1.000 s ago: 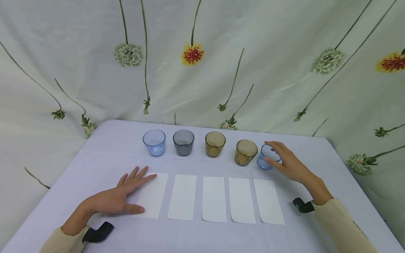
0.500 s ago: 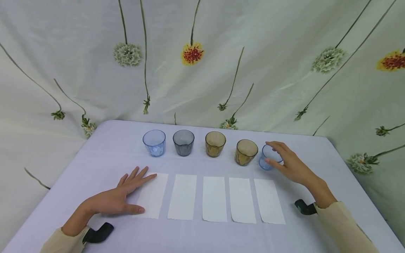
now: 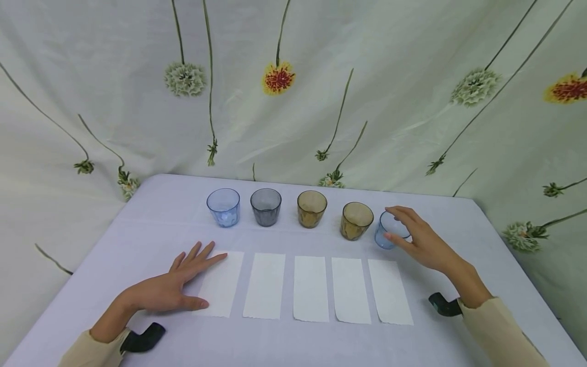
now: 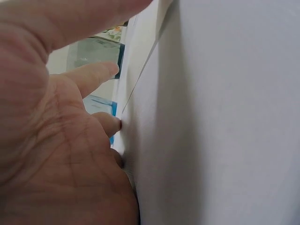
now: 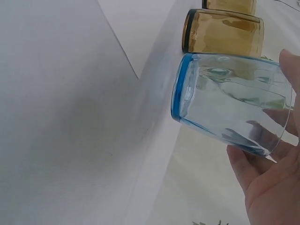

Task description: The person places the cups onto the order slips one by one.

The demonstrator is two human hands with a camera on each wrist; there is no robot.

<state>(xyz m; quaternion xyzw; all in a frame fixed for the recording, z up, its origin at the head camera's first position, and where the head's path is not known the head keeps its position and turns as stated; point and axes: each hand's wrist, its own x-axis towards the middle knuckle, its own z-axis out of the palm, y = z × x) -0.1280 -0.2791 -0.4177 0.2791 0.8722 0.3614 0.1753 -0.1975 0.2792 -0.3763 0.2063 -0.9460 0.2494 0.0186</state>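
Observation:
My right hand point(image 3: 428, 247) holds a clear blue glass point(image 3: 382, 237) near its rim, with the thumb on one side and fingers on the other. In the right wrist view this glass point(image 5: 225, 101) leans a little; whether its base touches the cloth I cannot tell. Just left of it stands an amber glass point(image 3: 355, 224), and left of that a second amber glass point(image 3: 312, 211). My left hand point(image 3: 167, 288) has its fingers spread, resting at the leftmost white paper slip point(image 3: 222, 285), index fingertip and thumb over it.
A grey glass point(image 3: 266, 210) and another blue glass point(image 3: 223, 209) continue the row leftward. Several paper slips point(image 3: 310, 288) lie side by side in front of the glasses on the white tablecloth point(image 3: 293, 344). A flowered curtain point(image 3: 390, 92) hangs behind the table.
My right hand and the blue glass in it have shifted slightly right, then a little toward me. My left hand and the other glasses stay in place.

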